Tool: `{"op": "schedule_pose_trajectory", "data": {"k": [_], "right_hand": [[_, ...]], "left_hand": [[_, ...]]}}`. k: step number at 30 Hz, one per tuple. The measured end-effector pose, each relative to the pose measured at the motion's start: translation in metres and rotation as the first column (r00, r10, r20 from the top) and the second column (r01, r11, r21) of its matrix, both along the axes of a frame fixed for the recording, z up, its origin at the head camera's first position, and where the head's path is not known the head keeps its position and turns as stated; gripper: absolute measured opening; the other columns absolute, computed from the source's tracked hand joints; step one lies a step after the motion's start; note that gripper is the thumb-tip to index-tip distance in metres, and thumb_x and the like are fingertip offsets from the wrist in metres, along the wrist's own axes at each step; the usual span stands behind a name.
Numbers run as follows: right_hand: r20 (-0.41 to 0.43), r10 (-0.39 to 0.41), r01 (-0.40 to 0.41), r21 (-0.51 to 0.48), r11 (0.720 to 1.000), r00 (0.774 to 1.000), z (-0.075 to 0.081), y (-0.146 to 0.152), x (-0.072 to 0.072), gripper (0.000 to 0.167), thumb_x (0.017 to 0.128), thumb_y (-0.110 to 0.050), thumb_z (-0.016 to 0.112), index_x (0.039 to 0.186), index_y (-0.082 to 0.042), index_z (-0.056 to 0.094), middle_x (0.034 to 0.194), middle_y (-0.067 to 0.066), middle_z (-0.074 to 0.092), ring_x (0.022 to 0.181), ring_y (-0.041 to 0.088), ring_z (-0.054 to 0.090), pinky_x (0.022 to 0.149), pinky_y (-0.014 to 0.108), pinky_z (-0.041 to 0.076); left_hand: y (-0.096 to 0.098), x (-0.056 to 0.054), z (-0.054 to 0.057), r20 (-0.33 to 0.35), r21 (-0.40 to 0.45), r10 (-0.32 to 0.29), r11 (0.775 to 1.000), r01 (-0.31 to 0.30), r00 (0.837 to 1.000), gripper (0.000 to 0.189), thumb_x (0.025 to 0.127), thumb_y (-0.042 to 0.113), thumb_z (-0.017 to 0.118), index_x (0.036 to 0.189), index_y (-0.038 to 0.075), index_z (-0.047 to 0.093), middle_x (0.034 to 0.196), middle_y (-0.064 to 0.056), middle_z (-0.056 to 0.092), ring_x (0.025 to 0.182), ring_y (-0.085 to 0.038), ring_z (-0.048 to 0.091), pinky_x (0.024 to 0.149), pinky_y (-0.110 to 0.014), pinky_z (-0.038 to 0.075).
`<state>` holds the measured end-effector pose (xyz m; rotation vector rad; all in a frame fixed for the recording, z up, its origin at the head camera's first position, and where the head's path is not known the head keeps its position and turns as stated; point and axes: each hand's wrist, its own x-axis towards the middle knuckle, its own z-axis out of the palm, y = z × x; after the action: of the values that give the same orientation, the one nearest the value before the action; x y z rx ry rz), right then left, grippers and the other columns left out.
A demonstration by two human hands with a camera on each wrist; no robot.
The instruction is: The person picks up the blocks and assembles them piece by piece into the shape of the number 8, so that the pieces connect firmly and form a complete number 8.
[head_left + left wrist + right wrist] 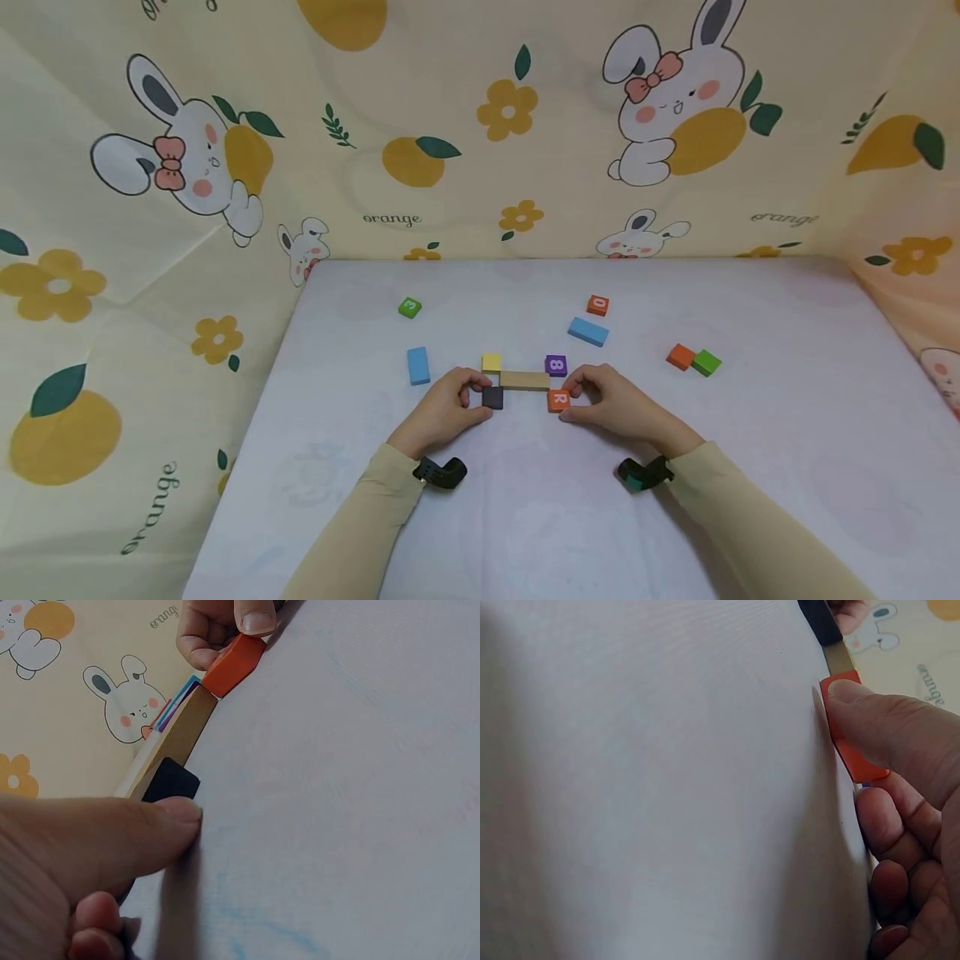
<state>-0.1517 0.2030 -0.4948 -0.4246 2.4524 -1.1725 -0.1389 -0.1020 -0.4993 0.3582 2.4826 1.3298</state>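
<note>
Head view, centre of the frame: a person's two hands face each other across a small group of blocks on a white cloth (480, 517). The left hand (438, 410) pinches a black block (492, 397) between thumb and forefinger, at the lower left end of a wooden bar (525, 381). The right hand (621, 407) likewise pinches an orange R block (558, 401) at the bar's lower right end. Just above the bar's left end sits a yellow block (491, 362); above its right end, a purple 8 block (556, 365).

Left of the group stands a blue block (418, 366), with a green block (409, 307) farther up. Upper right of centre, a second blue block (588, 331) lies tilted just below an orange 0 block (597, 305). Farther right, a plain orange block (680, 357) and a second green block (707, 363) touch. Both sleeves (352, 525) are pale, and dark devices (442, 472) show at the wrists. A rabbit-and-orange print backdrop (555, 175) fills the top.
</note>
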Motion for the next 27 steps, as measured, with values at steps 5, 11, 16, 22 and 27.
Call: {"op": "schedule_pose_trajectory", "data": {"k": [5, 11, 16, 22, 27], "right_hand": [[0.014, -0.012, 0.012, -0.005, 1.000, 1.000, -0.0004, 0.0019, 0.0009, 0.037, 0.076, -0.038, 0.082, 0.101, -0.019, 0.062, 0.097, 0.004, 0.054, 0.102, 0.025, 0.041, 0.088, 0.042, 0.032], [0.026, -0.017, 0.018, -0.025, 1.000, 1.000, -0.0013, 0.0005, -0.0003, 0.038, 0.076, -0.039, 0.082, 0.102, -0.019, 0.062, 0.097, 0.004, 0.055, 0.100, 0.024, 0.042, 0.087, 0.042, 0.033], [0.024, -0.010, 0.011, -0.049, 0.999, 1.000, -0.0029, -0.0003, 0.0009, 0.040, 0.075, -0.040, 0.082, 0.102, -0.020, 0.062, 0.097, 0.003, 0.056, 0.100, 0.024, 0.042, 0.088, 0.042, 0.032], [0.037, -0.018, 0.020, -0.048, 0.999, 0.999, -0.0008, -0.0009, 0.0028, 0.039, 0.077, -0.039, 0.082, 0.103, -0.019, 0.062, 0.098, 0.003, 0.056, 0.101, 0.024, 0.042, 0.088, 0.042, 0.031], [0.042, -0.034, 0.035, -0.022, 0.999, 0.999, 0.0004, -0.0003, 0.0028, 0.040, 0.077, -0.041, 0.081, 0.105, -0.019, 0.062, 0.099, 0.003, 0.055, 0.102, 0.024, 0.042, 0.090, 0.042, 0.032]], "left_hand": [[0.0019, -0.0003, -0.0008, -0.005, 0.002, -0.001, 1.000, 0.001, 1.000, 0.037, 0.084, 0.015, 0.077, 0.117, 0.014, 0.060, 0.087, -0.005, 0.051, 0.078, -0.015, 0.046, 0.064, -0.027, 0.038], [0.0015, -0.0002, -0.0001, -0.002, -0.004, 0.001, 1.000, -0.001, 1.000, 0.037, 0.084, 0.015, 0.076, 0.117, 0.014, 0.060, 0.092, -0.005, 0.053, 0.078, -0.015, 0.046, 0.065, -0.027, 0.039], [0.0000, 0.0017, 0.0005, -0.003, -0.005, 0.002, 1.000, -0.002, 1.000, 0.037, 0.084, 0.014, 0.076, 0.118, 0.014, 0.060, 0.103, -0.002, 0.055, 0.078, -0.015, 0.046, 0.066, -0.027, 0.039], [-0.0003, 0.0020, 0.0011, -0.002, 0.002, 0.001, 1.000, -0.001, 1.000, 0.037, 0.084, 0.014, 0.076, 0.118, 0.014, 0.060, 0.100, -0.003, 0.054, 0.078, -0.015, 0.046, 0.066, -0.027, 0.039], [0.0011, 0.0009, 0.0005, 0.001, -0.008, 0.001, 1.000, -0.001, 1.000, 0.038, 0.085, 0.016, 0.076, 0.118, 0.015, 0.059, 0.090, -0.006, 0.051, 0.078, -0.015, 0.046, 0.065, -0.027, 0.039]]}}
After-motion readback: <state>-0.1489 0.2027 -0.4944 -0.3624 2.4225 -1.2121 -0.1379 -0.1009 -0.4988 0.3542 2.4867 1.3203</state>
